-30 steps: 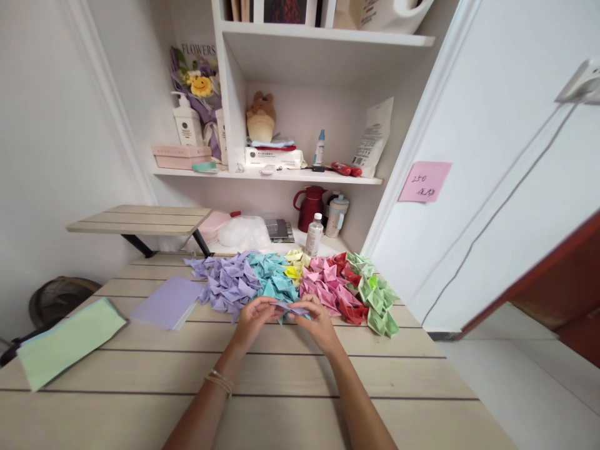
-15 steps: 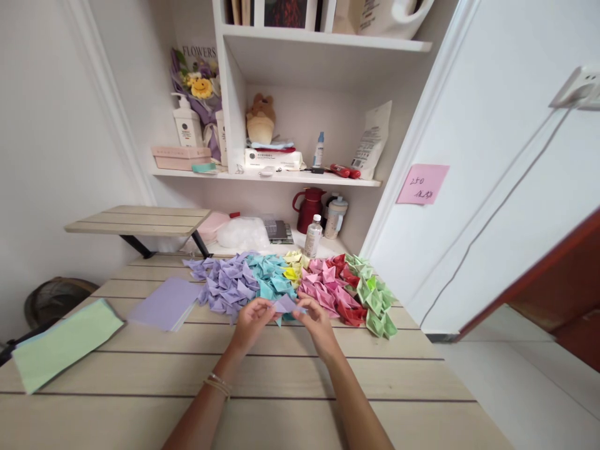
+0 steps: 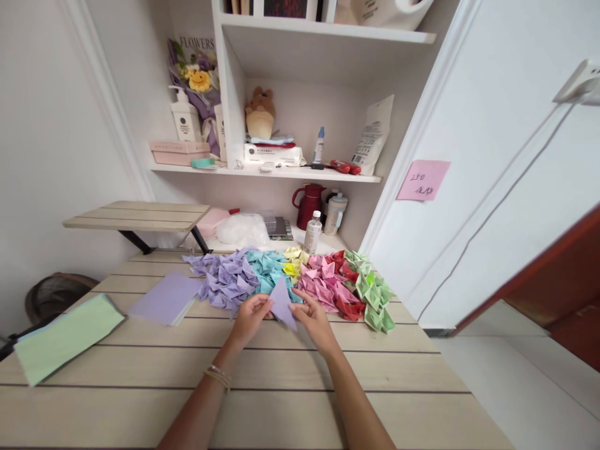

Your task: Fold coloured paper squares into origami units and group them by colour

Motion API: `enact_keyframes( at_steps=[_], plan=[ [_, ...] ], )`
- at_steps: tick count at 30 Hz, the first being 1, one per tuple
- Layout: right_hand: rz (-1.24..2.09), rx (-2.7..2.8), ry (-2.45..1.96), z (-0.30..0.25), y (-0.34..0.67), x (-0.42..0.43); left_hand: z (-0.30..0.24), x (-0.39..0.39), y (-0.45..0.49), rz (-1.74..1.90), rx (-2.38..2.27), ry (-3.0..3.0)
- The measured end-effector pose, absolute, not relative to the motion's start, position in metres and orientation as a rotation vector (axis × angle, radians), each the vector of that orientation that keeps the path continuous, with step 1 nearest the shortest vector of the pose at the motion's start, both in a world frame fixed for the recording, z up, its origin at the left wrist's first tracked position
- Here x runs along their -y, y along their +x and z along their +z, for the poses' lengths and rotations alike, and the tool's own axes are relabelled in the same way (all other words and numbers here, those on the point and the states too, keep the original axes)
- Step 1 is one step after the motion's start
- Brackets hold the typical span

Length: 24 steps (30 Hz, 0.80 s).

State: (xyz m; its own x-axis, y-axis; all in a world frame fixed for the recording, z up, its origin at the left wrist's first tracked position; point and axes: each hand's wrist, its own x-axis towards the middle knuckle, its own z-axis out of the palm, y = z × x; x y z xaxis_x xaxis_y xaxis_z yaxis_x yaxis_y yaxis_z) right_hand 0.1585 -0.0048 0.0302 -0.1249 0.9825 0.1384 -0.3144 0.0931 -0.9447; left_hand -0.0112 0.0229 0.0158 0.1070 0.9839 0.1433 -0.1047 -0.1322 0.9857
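A partly folded sheet of purple paper (image 3: 282,304), pointed at the top, is held up between my hands above the table. My left hand (image 3: 252,317) pinches its left edge between thumb and fingers. On the opposite edge, my right hand (image 3: 311,319) grips it with the thumb in front and the index finger extended. Just behind lie heaps of folded paper boats: purple (image 3: 229,281), blue (image 3: 269,272), yellow (image 3: 294,269), pink (image 3: 321,281), red (image 3: 350,307) and green (image 3: 375,297).
Purple paper sheets (image 3: 164,299) and green paper sheets (image 3: 70,334) lie at the left of the slatted table (image 3: 262,375). A small raised stand (image 3: 140,215) is at the back left. A bottle (image 3: 312,234) and a red jug (image 3: 309,205) stand behind the boats.
The purple paper has been turned from a flat, low position to upright with a point at the top. My hands stay at about the same spot on either side.
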Motion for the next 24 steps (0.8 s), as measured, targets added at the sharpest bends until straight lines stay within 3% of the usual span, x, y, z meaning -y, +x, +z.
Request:
enact_keyframes(
  at_steps=[9,17,24],
  plan=[
    [1.310,1.080,-0.918,0.0242,0.1586,0.0044,0.0151,-0.0216,-0.0079,1.173,-0.933,1.184],
    [1.468,0.944,-0.868,0.0219,0.1544,0.0053,0.0159,-0.0160,-0.0029,1.083,-0.788,0.974],
    [1.213,1.273,-0.942,0.0233,0.1532,0.0053,0.0179,-0.0170,-0.0052,1.087,-0.874,1.058]
  ],
)
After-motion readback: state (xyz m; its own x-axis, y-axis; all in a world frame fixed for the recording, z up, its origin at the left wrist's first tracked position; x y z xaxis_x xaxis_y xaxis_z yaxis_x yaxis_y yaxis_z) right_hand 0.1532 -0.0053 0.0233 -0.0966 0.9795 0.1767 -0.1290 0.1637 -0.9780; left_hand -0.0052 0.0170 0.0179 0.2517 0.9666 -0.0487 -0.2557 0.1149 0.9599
